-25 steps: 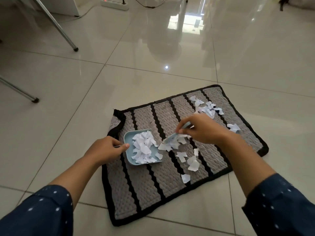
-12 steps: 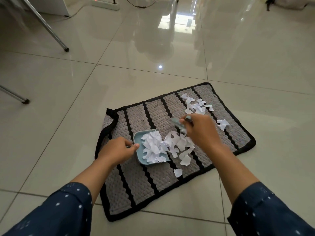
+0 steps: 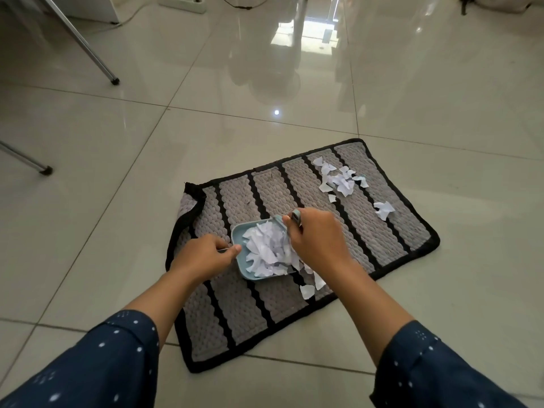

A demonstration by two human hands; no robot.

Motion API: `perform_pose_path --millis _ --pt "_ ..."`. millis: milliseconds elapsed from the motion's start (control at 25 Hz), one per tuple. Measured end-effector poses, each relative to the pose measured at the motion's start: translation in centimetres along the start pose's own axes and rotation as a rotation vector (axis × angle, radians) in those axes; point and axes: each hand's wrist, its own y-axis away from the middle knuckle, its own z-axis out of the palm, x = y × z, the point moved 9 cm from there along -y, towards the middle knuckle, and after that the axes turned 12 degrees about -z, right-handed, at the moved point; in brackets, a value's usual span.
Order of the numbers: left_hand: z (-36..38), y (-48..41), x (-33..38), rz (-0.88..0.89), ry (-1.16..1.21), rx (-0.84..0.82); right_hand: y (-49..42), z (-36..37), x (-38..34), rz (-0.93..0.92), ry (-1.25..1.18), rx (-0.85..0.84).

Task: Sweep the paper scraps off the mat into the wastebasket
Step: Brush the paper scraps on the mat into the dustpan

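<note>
— Glossy pale floor tiles (image 3: 441, 83) run all round, right? What lies on them?

— One grey mat (image 3: 265, 307) with black stripes and a black border, set at a slant; its far-left corner is folded over. Metal furniture legs (image 3: 88, 51) stand at the upper left, and a power strip (image 3: 182, 2) sits along the top edge.

— Where is the dustpan?

— On the mat, near its middle: a small light-blue dustpan (image 3: 240, 267), heaped with white paper scraps (image 3: 266, 248).

— Who has hold of it?

— The left hand (image 3: 203, 256) is curled closed at the pan's left edge, thumb and fingers pinched on what looks like a thin handle; the handle itself is mostly hidden.

— And the other hand?

— The right hand (image 3: 316, 240) is closed around a small brush (image 3: 295, 217), whose blue-grey top pokes out above the fingers. It sits right at the pan's open right side, touching the heap.

— Anything not in the pan?

— A couple of loose scraps (image 3: 307, 290) lie just below the right wrist, near the mat's front edge. A larger scatter (image 3: 338, 179) rests near the far-right corner, well apart from both hands, with a single piece (image 3: 384, 209) a little below it.

— The wastebasket?

— Not visible.
</note>
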Motion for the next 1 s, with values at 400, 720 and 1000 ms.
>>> perform_pose_path --millis 400,720,1000 --pt "0.8 2.7 -1.3 0.1 -0.113 -0.052 5.7 -5.6 5.6 0.184 0.071 0.049" --pt "2.0 3.0 -0.9 0.059 -0.105 -0.046 6.2 -3.3 2.3 0.139 -0.016 0.104" --pt "2.4 2.6 -1.4 -0.002 -0.003 -0.076 4.9 -1.2 -0.8 0.06 -0.077 0.068"
